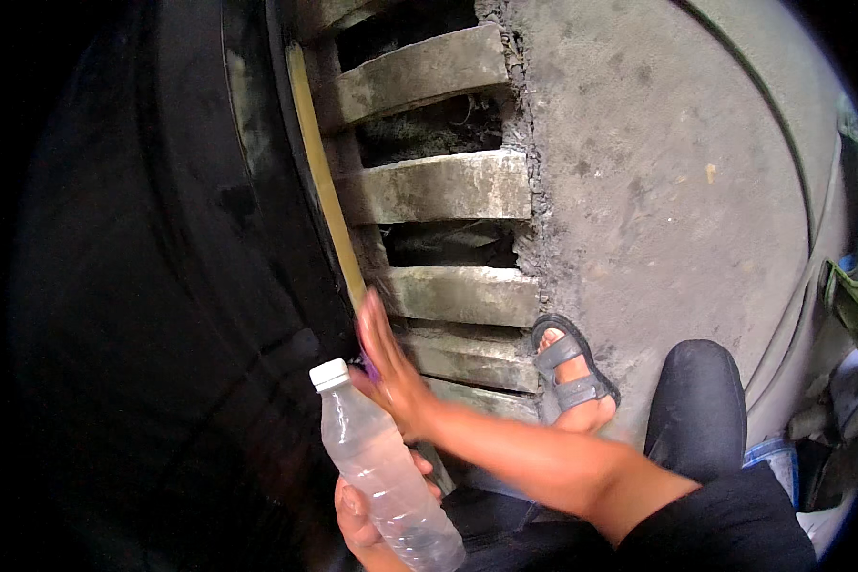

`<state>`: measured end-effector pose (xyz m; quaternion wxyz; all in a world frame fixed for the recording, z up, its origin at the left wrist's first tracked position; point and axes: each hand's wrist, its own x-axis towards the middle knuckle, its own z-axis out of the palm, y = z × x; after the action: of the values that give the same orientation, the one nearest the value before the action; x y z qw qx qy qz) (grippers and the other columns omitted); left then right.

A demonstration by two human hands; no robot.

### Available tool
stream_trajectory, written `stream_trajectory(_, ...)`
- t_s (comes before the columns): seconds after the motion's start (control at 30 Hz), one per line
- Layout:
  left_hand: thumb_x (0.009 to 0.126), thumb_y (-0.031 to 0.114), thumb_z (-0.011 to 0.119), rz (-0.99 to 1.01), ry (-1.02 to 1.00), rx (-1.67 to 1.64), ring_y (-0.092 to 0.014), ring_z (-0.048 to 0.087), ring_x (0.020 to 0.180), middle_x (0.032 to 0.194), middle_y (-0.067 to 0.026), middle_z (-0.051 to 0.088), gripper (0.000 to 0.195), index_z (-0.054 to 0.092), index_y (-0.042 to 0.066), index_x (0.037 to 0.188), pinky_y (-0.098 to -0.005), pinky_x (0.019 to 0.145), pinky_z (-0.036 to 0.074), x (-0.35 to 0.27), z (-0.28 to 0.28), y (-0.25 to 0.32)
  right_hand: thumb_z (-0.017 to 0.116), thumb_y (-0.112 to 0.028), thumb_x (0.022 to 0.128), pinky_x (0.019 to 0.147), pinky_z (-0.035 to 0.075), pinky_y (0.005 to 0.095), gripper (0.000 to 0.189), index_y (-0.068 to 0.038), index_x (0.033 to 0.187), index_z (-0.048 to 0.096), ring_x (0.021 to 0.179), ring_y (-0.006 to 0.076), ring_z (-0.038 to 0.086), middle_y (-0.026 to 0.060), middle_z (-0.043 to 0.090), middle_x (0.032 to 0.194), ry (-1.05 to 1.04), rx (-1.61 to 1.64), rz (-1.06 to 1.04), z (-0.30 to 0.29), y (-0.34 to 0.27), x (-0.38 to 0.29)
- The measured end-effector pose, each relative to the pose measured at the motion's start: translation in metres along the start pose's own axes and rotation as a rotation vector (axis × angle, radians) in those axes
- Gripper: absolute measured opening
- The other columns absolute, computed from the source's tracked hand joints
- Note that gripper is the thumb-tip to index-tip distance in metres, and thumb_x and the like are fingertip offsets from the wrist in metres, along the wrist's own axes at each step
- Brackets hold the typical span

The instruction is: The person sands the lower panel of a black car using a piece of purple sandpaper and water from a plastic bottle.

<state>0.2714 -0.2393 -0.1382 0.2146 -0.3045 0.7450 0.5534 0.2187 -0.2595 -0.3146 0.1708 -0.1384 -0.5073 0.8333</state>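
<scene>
A clear ribbed plastic bottle (pixel 393 472) with a white screw cap (pixel 329 374) holds cloudy or clear liquid. My left hand (pixel 357 511) is wrapped around its lower body, and the bottle leans with its cap up and to the left. Just above the bottle, my right hand (pixel 393 368) is blurred, its fingers stretched straight. Its fingertips meet or overlap the lower end of a long yellowish strip (pixel 322 171). A small purple patch (pixel 370 368) shows by the right palm; whether it is something held cannot be told.
Worn concrete slats (pixel 443 186) with dark gaps run beside a dark surface (pixel 186 214) on the left. A sandalled foot (pixel 572 372) stands at the slats' edge on the stained concrete floor (pixel 651 179). A dark cable (pixel 794 143) curves along the right, near piled items (pixel 851 300).
</scene>
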Motion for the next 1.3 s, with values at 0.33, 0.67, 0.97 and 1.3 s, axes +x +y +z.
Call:
stream_trajectory(0.33, 0.091, 0.066, 0.044, -0.051, -0.04, -0.072, -0.026, 0.063, 0.057, 0.088, -0.0215, 0.062, 0.088, 0.042, -0.012, 0.132, -0.0324, 0.045, 0.052, 0.003, 0.004, 0.002, 0.042, -0.04, 0.102, 0.121, 0.007, 0.0468, 0.082, 0.005, 0.152, -0.004, 0.149, 0.0419, 0.002, 0.0304, -0.001, 0.159, -0.032, 0.033, 0.116, -0.014, -0.009, 0.06)
stream_trajectory(0.67, 0.081, 0.062, 0.065, -0.093, -0.107, -0.061, -0.033, 0.068, 0.065, 0.09, -0.0248, 0.064, 0.096, 0.039, -0.014, 0.134, -0.039, 0.052, 0.058, 0.006, 0.0, 0.006, 0.036, -0.047, 0.102, 0.121, 0.008, 0.0446, 0.081, 0.009, 0.151, 0.005, 0.148, 0.0426, 0.004, 0.0318, 0.004, 0.158, 0.059, -0.017, 0.064, -0.041, -0.036, 0.202)
stream_trajectory(0.97, 0.07, 0.062, 0.075, -0.02, -0.139, 0.037, -0.031, 0.069, 0.067, 0.093, -0.0246, 0.064, 0.102, 0.043, -0.013, 0.132, -0.0401, 0.056, 0.059, 0.01, 0.018, 0.028, 0.043, -0.038, 0.102, 0.121, 0.007, 0.0459, 0.079, 0.005, 0.153, 0.001, 0.149, 0.0407, 0.0, 0.0288, -0.001, 0.159, -0.015, 0.03, -0.077, -0.017, -0.01, 0.097)
stream_trajectory(1.3, 0.068, 0.055, 0.079, -0.133, -0.168, -0.026, -0.033, 0.069, 0.068, 0.095, -0.0244, 0.065, 0.101, 0.04, -0.01, 0.135, -0.0422, 0.057, 0.059, 0.019, 0.0, 0.039, 0.038, -0.037, 0.104, 0.121, 0.007, 0.0448, 0.073, 0.008, 0.152, 0.007, 0.149, 0.0403, 0.0, 0.0277, -0.003, 0.16, -0.012, -0.058, -0.109, -0.029, -0.028, 0.234)
